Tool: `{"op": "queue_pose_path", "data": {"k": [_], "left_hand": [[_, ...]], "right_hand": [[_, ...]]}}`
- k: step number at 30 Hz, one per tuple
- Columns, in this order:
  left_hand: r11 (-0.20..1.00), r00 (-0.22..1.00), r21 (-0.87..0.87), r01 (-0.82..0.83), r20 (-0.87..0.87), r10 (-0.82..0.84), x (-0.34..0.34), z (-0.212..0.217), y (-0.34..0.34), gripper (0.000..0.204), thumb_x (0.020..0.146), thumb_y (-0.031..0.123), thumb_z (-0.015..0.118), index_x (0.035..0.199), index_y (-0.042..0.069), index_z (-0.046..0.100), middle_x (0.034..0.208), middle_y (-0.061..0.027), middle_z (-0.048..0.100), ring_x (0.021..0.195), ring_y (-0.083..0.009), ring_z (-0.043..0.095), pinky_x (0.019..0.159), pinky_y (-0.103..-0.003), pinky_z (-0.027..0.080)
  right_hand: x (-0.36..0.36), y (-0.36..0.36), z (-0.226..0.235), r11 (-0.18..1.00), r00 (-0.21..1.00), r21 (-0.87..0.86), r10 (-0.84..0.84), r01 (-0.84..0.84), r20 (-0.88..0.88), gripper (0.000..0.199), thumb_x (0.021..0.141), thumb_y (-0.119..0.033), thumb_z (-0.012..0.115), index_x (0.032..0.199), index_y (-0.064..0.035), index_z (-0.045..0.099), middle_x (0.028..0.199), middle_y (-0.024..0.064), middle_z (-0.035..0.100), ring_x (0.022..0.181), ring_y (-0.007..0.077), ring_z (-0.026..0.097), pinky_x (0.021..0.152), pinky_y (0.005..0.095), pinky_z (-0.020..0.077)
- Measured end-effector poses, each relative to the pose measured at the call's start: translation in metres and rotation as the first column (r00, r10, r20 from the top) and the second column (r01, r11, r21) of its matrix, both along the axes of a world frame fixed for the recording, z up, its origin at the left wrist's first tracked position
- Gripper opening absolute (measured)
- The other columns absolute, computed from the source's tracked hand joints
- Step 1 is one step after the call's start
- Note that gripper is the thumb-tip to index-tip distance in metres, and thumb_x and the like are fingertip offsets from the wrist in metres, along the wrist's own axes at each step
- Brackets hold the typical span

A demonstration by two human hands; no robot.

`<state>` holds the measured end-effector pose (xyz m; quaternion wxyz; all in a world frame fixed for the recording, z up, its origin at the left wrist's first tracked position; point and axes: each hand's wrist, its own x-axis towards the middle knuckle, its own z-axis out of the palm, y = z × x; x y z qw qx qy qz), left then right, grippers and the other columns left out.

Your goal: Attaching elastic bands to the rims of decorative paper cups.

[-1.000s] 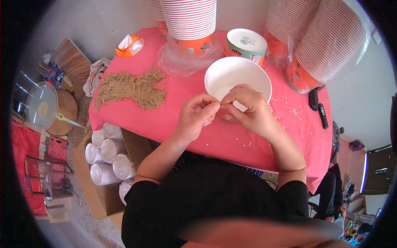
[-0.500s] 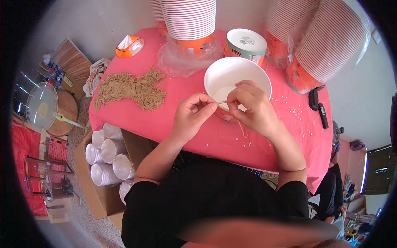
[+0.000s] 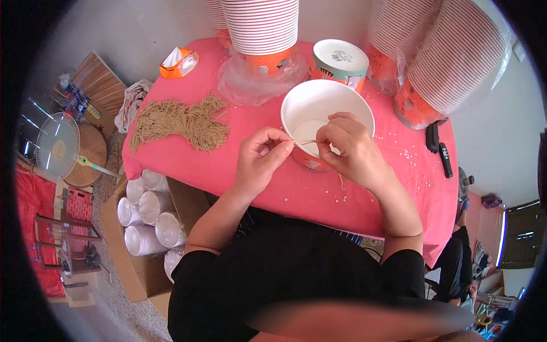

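Note:
A thin tan string [image 3: 305, 142] runs between my two hands, over the near rim of an open white paper bucket [image 3: 290, 105]. My left hand [image 3: 265, 157] pinches one end between thumb and forefinger, just left of the rim. Thumb and forefinger of my right hand [image 3: 353, 145] are closed on the string too, in front of the bucket's opening. A loose length of string hangs below my right hand. On the left of the table lies a flattened pile of tan strings [image 3: 179, 122].
Tall stacks of paper buckets [image 3: 450, 62] stand along the table's far side, near a lidded bucket [image 3: 340, 60]. Small white beads [image 3: 345, 199] dot the pink tablecloth [image 3: 256, 196]. A box cutter [image 3: 445, 159] lies at the right. Left below, a carton [image 3: 134, 285] holds stacked white cups.
My hands have drawn slightly apart, so more of the string shows between them. The loose length under my right hand hangs shorter in view.

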<state>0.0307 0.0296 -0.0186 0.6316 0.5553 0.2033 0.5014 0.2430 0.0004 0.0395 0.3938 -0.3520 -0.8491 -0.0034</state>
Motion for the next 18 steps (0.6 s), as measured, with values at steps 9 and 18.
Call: {"op": "queue_pose_path", "data": {"k": [9,18], "left_hand": [[0.977,0.995,0.191,0.097,0.007,-0.100,-0.0012,-0.0005,-0.0051,0.004,0.093,0.003,0.062,0.096,0.001,0.063,0.083,0.0019,0.055,0.069,-0.0023,0.047,0.060,-0.019,0.037],[0.968,0.988,0.206,0.140,-0.091,-0.124,-0.0002,0.0024,-0.0042,0.006,0.091,0.006,0.061,0.096,0.002,0.061,0.087,-0.0016,0.056,0.066,-0.0038,0.045,0.057,-0.019,0.035]], "right_hand": [[0.0023,-0.0028,0.0007,0.997,0.999,-0.066,-0.045,0.045,-0.005,0.019,0.067,0.000,0.067,0.081,-0.0006,0.054,0.072,0.0156,0.058,0.073,0.0372,0.059,0.070,0.0452,0.0474],[0.0040,-0.0040,0.0041,0.986,0.992,-0.122,-0.115,0.109,-0.043,0.018,0.069,0.002,0.066,0.082,-0.0001,0.054,0.072,0.0158,0.058,0.073,0.0366,0.059,0.068,0.0458,0.0468]]}}
